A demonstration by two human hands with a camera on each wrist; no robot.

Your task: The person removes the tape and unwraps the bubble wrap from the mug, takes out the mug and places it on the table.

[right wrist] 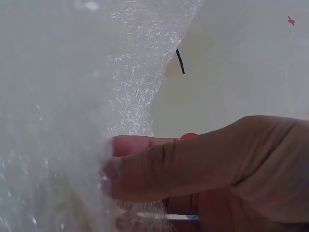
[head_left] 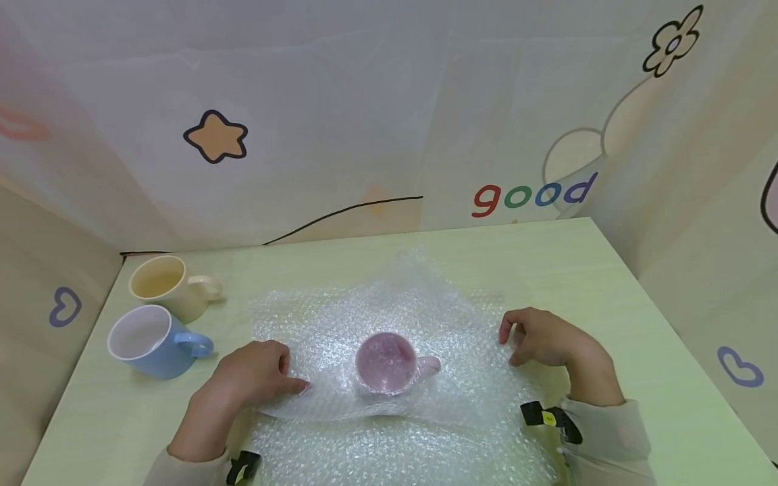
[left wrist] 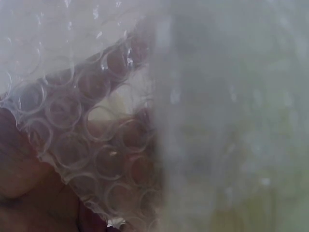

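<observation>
A pink mug (head_left: 385, 364) stands upright on a sheet of clear bubble wrap (head_left: 401, 452), its handle pointing right. The sheet's near part is folded up against the front of the mug. At the sheet's left edge, my left hand (head_left: 255, 371) holds the bubble wrap with curled fingers; the left wrist view shows these fingers through the bubbles (left wrist: 63, 106). On the other side, my right hand (head_left: 547, 341) pinches the right edge between thumb and fingers, seen close up in the right wrist view, where the thumb (right wrist: 178, 166) lies in front.
A cream mug (head_left: 182, 297) and a blue mug (head_left: 161, 351) stand together at the table's left, handles to the right. The pale green table (head_left: 644, 378) meets a printed cloth backdrop (head_left: 340, 121) at the back, with cloth at both sides as well.
</observation>
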